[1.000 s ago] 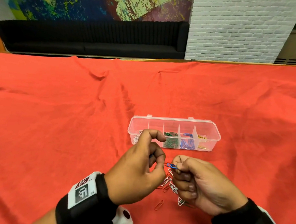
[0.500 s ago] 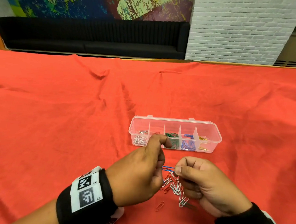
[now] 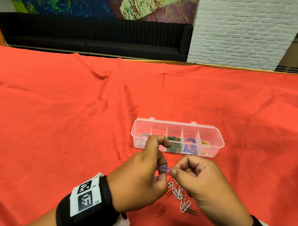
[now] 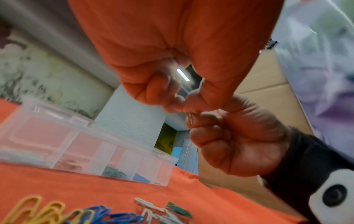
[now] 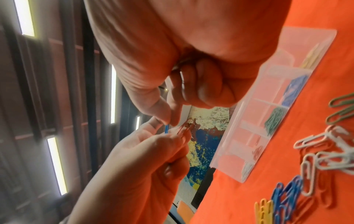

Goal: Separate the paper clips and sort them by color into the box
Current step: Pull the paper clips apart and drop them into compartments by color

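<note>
While both hands pinch blue clip, box sits beyond.

Black wristband bears white square-patterned marker tags

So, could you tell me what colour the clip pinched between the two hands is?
Blue paper clip; head view shows it best.

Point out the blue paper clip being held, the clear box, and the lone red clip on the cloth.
blue paper clip (image 3: 164,169), head view, middle of its loop.
clear box (image 3: 217,139), head view, right end wall.
lone red clip (image 3: 161,211), head view, its middle.
</note>
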Action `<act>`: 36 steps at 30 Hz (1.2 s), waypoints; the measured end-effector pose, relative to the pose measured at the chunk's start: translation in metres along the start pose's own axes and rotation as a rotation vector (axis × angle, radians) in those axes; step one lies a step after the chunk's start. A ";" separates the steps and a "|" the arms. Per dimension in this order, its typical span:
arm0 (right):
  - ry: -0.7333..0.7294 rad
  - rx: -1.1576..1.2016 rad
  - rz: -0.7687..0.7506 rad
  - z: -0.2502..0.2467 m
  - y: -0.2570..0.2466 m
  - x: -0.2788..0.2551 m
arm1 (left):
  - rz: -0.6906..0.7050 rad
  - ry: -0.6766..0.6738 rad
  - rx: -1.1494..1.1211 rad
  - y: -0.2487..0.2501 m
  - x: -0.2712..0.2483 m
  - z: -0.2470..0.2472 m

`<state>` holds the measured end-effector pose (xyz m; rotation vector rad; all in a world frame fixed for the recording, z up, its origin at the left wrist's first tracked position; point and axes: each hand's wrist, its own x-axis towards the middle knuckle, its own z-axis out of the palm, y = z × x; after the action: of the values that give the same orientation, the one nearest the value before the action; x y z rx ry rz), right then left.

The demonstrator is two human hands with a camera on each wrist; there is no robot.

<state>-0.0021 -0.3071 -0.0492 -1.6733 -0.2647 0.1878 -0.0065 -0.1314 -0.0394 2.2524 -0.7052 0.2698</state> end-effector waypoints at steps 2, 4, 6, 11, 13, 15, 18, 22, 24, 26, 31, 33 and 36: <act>0.011 0.064 0.008 0.002 -0.005 0.000 | -0.015 0.034 -0.043 -0.001 0.000 0.000; 0.054 0.183 0.044 -0.003 -0.007 0.002 | -0.034 0.054 -0.047 -0.004 0.001 -0.003; 0.128 0.264 0.071 -0.016 -0.007 0.006 | -0.106 0.067 -0.068 -0.011 0.003 -0.008; 0.298 0.085 0.115 -0.060 -0.007 0.037 | -0.448 0.081 -0.447 -0.034 0.015 -0.021; 0.326 -0.056 0.119 -0.072 -0.008 0.052 | -0.537 0.117 -0.616 -0.038 0.019 -0.025; 0.351 -0.160 0.113 -0.079 -0.012 0.064 | -0.583 0.114 -0.704 -0.043 0.023 -0.026; 0.407 -0.295 0.108 -0.088 -0.012 0.082 | -0.624 0.117 -0.733 -0.051 0.023 -0.025; 0.403 -0.511 0.107 -0.090 -0.008 0.100 | -0.661 0.161 -0.706 -0.063 0.023 -0.027; 0.360 -0.564 0.113 -0.087 -0.011 0.102 | -0.664 0.184 -0.686 -0.066 0.026 -0.029; 0.338 -0.557 0.114 -0.082 -0.015 0.102 | -0.647 0.229 -0.618 -0.066 0.034 -0.031; 0.261 0.154 0.227 -0.064 -0.021 0.086 | -0.570 0.231 -0.359 -0.073 0.070 -0.032; 0.153 0.519 0.342 -0.060 -0.021 0.072 | -0.622 0.220 -0.367 -0.069 0.080 -0.031; 0.028 0.944 0.426 -0.059 -0.019 0.050 | -0.702 0.211 -0.890 -0.056 0.081 -0.029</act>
<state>0.0612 -0.3472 -0.0222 -0.7686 0.1976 0.5168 0.0928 -0.1112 -0.0209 1.4466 0.1184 -0.1394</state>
